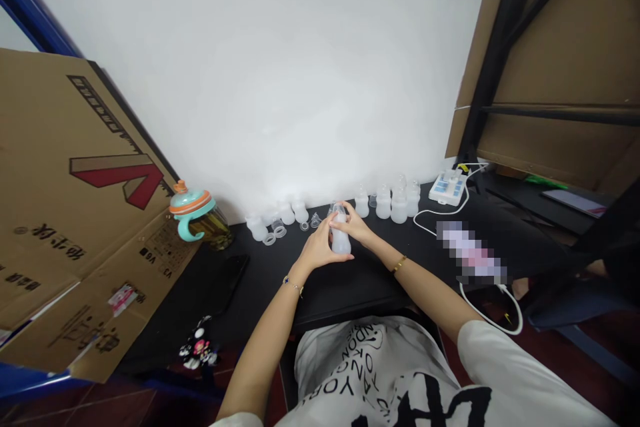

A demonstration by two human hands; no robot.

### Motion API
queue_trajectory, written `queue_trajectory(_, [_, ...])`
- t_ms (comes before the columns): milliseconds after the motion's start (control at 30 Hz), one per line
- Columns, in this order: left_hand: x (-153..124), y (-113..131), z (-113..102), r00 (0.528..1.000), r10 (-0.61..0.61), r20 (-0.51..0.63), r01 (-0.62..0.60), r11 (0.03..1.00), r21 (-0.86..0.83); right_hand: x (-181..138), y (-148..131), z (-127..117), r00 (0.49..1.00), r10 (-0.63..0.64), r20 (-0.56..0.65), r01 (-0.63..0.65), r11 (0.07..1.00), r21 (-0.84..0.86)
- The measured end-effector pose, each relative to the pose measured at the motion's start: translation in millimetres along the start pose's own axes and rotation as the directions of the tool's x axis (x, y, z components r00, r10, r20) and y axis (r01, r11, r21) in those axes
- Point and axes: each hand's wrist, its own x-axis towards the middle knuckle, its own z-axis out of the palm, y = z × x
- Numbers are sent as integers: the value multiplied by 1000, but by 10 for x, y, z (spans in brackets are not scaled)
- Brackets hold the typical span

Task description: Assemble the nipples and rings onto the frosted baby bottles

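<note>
I see the person's two bare hands meeting over the middle of the black flat tabletop (310, 294). Between them is one small bottle of cloudy white plastic (341, 242), about upright, in front of the white wall (320, 94). The left hand (318, 246) grasps this bottle around its side, with one digit reaching across near its bottom. The right hand (356, 222) grips it near the top, where a clear dome-shaped cover (339, 210) sits. I cannot tell whether the bottle's bottom touches the tabletop.

Behind and to the left, near the wall, stand several open whitish bottles (257, 228). Just beside them lie clear plastic rings (279, 230) and a clear cone-shaped piece (315, 220). On the right side of the hands stands a group of whitish bottles with clear tops (399, 206).

Farther to the right is a white power strip (447, 188) with a white cable (469, 197). At the far left, a turquoise-and-orange-lidded jug (193, 204) stands beside a big brown cardboard box (55, 167).
</note>
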Motion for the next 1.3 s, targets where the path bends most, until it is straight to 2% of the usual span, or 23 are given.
queue_trajectory(733, [-2,-8,10,1000,14,-16,-14,1000,18,0,16,-2,1000,2,16,-3,1000,26])
queue_trajectory(967, [13,-32,63,1000,-24,-15,25,1000,19,-4,67,62,996,-81,-42,82,997,10])
queue_trajectory(1100, [20,-56,104,1000,7,-16,-6,999,34,-12,43,34,997,-70,20,69,997,35])
queue_trajectory(1300, [24,-73,115,999,32,-40,-30,998,50,-40,-40,-39,979,-18,201,4,998,70])
